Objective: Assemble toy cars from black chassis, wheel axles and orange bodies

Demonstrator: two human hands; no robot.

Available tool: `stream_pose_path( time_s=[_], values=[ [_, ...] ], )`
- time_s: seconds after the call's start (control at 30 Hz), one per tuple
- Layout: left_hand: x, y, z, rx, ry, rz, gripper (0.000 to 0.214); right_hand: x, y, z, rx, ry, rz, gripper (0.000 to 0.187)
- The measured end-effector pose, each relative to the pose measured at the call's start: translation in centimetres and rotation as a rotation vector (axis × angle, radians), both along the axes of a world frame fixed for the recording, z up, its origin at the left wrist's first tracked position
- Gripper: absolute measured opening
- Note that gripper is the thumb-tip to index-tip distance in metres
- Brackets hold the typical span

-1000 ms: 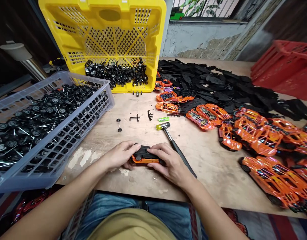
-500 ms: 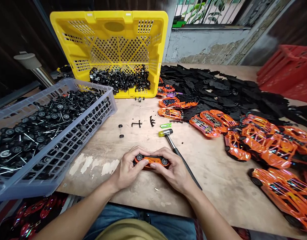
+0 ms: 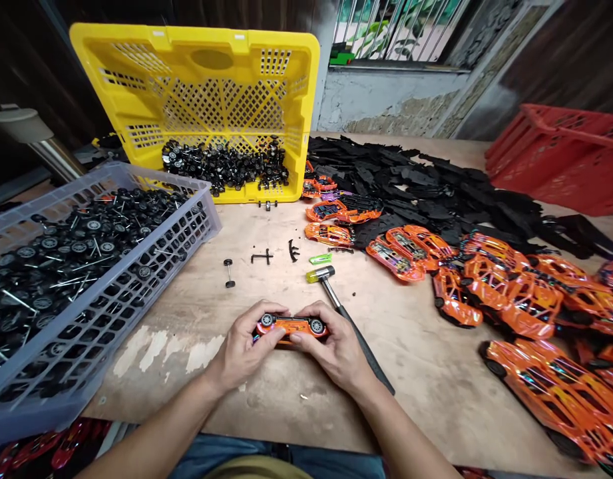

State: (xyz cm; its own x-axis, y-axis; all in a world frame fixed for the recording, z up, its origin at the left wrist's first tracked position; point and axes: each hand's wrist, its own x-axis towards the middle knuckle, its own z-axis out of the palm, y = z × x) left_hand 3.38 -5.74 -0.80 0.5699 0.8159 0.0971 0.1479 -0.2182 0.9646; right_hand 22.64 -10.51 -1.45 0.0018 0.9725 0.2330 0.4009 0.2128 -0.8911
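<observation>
An orange toy car (image 3: 292, 328) lies on its side between my two hands, its black wheels and one flank showing. My left hand (image 3: 249, 344) grips the left end, with the thumb pressed on the body. Around the right end closes my right hand (image 3: 331, 344), thumb on the side as well. The car's far side is hidden by my fingers. Just right of my right hand lies a hammer (image 3: 353, 324) with a yellow and black head. Beyond the hands are a wheel axle (image 3: 229, 273), small black plastic parts (image 3: 262, 257) and a green piece (image 3: 321, 259).
A clear plastic basket (image 3: 151, 293) full of wheel axles stands at the left. Behind it a tipped yellow crate (image 3: 186, 60) holds more axles. Orange car bodies (image 3: 510, 286) and black plastic bases (image 3: 410, 179) cover the right. A red crate (image 3: 560, 150) stands at the back right.
The whole view has shifted, with the scene moving slightly left in the picture. Both hands still hold the toy car, which is tilted a little differently.
</observation>
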Motion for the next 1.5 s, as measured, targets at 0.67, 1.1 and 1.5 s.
stream_pose_path(
  time_s=[0.67, 1.1, 1.5],
  values=[
    [-0.4, 0.4, -0.8, -0.052, -0.061, 0.082, 0.016, -0.4, -0.1, -0.2, 0.037, 0.040, -0.108, 0.031],
    [2.6, -1.6, 5.1, 0.517, 0.546, -0.089, 0.012, -1.5, 1.0, 5.6, 0.284, -0.171, -0.205, 0.046],
    [4.4, -3.5, 5.0, 0.343, 0.486, 0.141, 0.015, -2.2, 3.0, 6.9, 0.277, -0.265, -0.276, 0.037]
  ],
)
